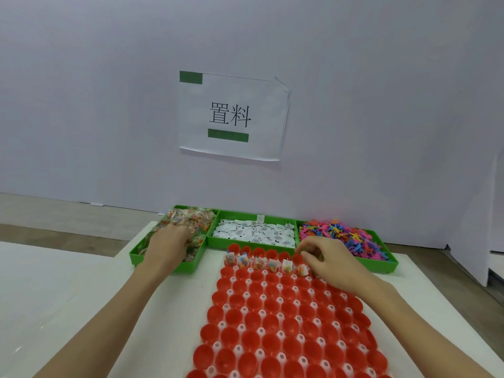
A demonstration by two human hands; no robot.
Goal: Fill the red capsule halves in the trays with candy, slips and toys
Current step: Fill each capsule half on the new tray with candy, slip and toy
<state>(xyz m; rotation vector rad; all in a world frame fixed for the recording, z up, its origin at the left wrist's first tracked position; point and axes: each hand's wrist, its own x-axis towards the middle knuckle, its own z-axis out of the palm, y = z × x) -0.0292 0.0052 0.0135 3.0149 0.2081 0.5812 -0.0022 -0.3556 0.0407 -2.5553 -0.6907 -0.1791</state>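
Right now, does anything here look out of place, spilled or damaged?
One white slip stands upright at the back wall of the middle green bin, while the others lie flat. The sign on the wall hangs slightly tilted. Nothing looks spilled or damaged.

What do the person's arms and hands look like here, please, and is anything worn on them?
Both forearms are bare as far as the frame shows: no sleeves, gloves or watch in view. The left hand and right hand show no visible rings or markings, though fine detail is too blurred to be certain.
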